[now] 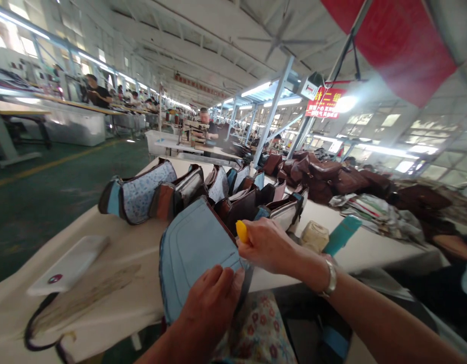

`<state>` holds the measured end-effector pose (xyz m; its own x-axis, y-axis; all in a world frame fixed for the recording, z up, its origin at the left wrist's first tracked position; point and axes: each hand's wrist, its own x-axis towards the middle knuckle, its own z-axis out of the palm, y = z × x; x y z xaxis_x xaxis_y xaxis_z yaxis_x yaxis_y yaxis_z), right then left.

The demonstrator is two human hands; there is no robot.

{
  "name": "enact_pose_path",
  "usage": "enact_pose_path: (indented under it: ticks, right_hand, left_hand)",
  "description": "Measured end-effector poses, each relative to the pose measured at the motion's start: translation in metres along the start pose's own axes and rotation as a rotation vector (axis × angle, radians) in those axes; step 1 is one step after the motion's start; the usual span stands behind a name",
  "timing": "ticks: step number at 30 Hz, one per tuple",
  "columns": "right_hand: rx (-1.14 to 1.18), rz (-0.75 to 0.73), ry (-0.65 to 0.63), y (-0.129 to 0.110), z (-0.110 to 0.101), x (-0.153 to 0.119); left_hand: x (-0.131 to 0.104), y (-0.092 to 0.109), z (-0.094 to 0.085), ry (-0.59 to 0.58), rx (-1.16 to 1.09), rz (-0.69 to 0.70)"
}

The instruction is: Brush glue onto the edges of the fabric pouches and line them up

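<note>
A light blue bag with a dark edge and stitched curved lines stands tilted before me, over the near edge of the table. My left hand is closed on its near right corner, fingers bent over the blue panel. Just above that corner, my right hand is wrapped round a yellow-handled tool. The tool's rounded yellow end sticks up out of the fist; its working end is hidden by the hand and bag. A bracelet circles my right wrist.
Several unfinished bags stand behind on the cloth-covered table. A white phone-like slab with a black strap lies left. Beyond my right wrist are a beige block and a teal strip. Brown bags are piled at right, near another person's arm.
</note>
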<state>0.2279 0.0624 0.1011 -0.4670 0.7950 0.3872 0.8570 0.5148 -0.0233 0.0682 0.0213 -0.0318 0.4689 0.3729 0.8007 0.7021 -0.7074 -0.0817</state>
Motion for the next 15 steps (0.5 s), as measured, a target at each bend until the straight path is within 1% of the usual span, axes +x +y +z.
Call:
enact_pose_path:
  ticks: [1, 2, 3, 5, 6, 7, 8, 9, 11, 13, 15]
  right_hand:
    - [0.027, 0.037, 0.051, 0.004, -0.001, -0.001]
    - [0.102, 0.102, 0.127, 0.01, -0.003, -0.002]
    - [0.226, 0.188, 0.226, 0.016, -0.005, -0.005]
    - [0.611, 0.367, 0.423, 0.03, -0.007, -0.016]
    - [0.845, 0.436, 0.489, 0.036, -0.004, -0.023]
    - [1.083, 0.487, 0.519, 0.04, 0.0, -0.031]
    - [1.303, 0.518, 0.505, 0.042, 0.007, -0.039]
    - [1.49, 0.532, 0.461, 0.04, 0.016, -0.047]
    - [1.744, 0.514, 0.338, 0.027, 0.035, -0.059]
    - [1.916, 0.441, 0.265, 0.004, 0.05, -0.064]
    - [2.067, 0.342, 0.246, -0.024, 0.055, -0.061]
  left_hand:
    - [-0.002, -0.001, 0.0, 0.009, 0.004, 0.0]
    - [-0.003, -0.004, -0.001, 0.024, 0.015, -0.003]
    - [-0.005, -0.007, -0.003, 0.048, 0.021, -0.001]
    - [-0.006, -0.017, -0.013, 0.089, 0.009, 0.008]
    - [-0.007, -0.022, -0.022, 0.107, -0.008, 0.008]
    - [-0.006, -0.027, -0.032, 0.117, -0.025, -0.005]
    - [-0.005, -0.032, -0.043, 0.129, -0.042, -0.027]
    - [-0.005, -0.036, -0.056, 0.148, -0.059, -0.056]
    - [-0.003, -0.042, -0.079, 0.177, -0.096, -0.137]
    - [-0.002, -0.047, -0.096, 0.198, -0.139, -0.246]
    - [-0.004, -0.052, -0.103, 0.237, -0.151, -0.369]
